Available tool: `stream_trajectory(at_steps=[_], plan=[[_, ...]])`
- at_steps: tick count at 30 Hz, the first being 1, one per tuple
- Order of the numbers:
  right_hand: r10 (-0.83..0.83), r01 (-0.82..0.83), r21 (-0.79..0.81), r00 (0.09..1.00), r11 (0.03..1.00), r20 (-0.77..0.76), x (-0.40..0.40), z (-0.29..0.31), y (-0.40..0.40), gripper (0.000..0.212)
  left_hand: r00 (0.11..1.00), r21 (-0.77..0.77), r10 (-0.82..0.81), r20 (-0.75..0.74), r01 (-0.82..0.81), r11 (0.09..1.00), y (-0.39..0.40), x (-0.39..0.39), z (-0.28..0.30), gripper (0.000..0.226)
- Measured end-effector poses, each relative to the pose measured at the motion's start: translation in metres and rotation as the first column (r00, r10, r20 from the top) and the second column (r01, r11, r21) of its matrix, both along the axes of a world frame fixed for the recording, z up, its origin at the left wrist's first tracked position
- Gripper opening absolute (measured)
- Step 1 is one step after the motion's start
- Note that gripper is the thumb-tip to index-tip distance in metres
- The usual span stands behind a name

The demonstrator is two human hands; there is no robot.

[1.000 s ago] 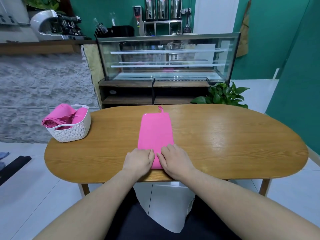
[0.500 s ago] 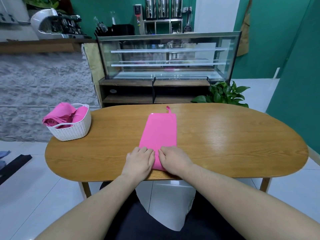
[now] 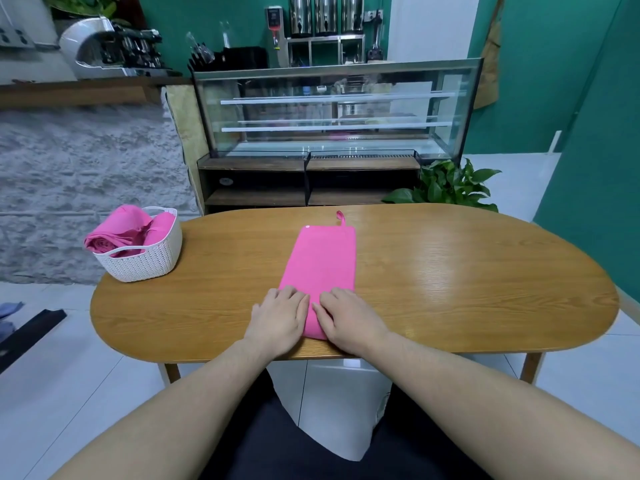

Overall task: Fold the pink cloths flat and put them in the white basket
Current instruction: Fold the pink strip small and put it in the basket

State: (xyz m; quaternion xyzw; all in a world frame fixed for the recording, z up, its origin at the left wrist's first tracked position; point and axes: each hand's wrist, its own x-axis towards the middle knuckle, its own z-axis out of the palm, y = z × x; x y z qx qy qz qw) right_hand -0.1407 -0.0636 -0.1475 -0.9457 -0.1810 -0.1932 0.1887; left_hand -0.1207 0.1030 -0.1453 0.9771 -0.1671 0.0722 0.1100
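One pink cloth (image 3: 320, 263), folded into a long strip with its loop (image 3: 340, 217) at the far end, lies flat at the middle of the wooden table (image 3: 467, 282). We press its near end with both hands: left hand (image 3: 278, 318) and right hand (image 3: 348, 318) rest side by side, fingers laid flat, grasping nothing. At the table's left end stands one white basket (image 3: 145, 259) holding bundled pink cloths (image 3: 121, 230); we cannot count them. Behind are one glass display case (image 3: 336, 109) and one plant (image 3: 450, 185).
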Motion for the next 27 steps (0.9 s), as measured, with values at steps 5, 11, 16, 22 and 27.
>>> stream_trajectory(at_steps=[5,11,16,22,27], plan=[[0.002,0.0,0.012,0.986,1.0,-0.168,0.001,0.013,0.003,0.026,0.961,-0.104,-0.102,0.258,0.133,0.986,0.025,0.003,-0.02,0.038],[-0.106,0.106,-0.018,0.935,0.994,-0.338,0.0,0.025,0.009,0.032,0.83,0.016,-0.125,0.544,0.139,0.99,0.018,-0.008,-0.013,0.012],[-0.044,0.035,-0.042,0.971,0.999,-0.234,-0.005,0.021,0.006,0.033,0.939,-0.08,-0.028,0.344,0.059,0.995,0.018,-0.008,-0.008,0.035],[0.109,-0.131,-0.092,0.971,0.987,-0.214,-0.006,0.014,-0.013,0.052,0.994,-0.16,0.104,0.022,-0.099,0.982,0.009,0.002,0.002,0.041],[0.115,-0.13,-0.073,0.976,0.989,-0.184,-0.003,0.016,-0.009,0.036,0.995,-0.193,0.066,0.068,-0.052,0.98,0.014,0.002,-0.006,0.041]])
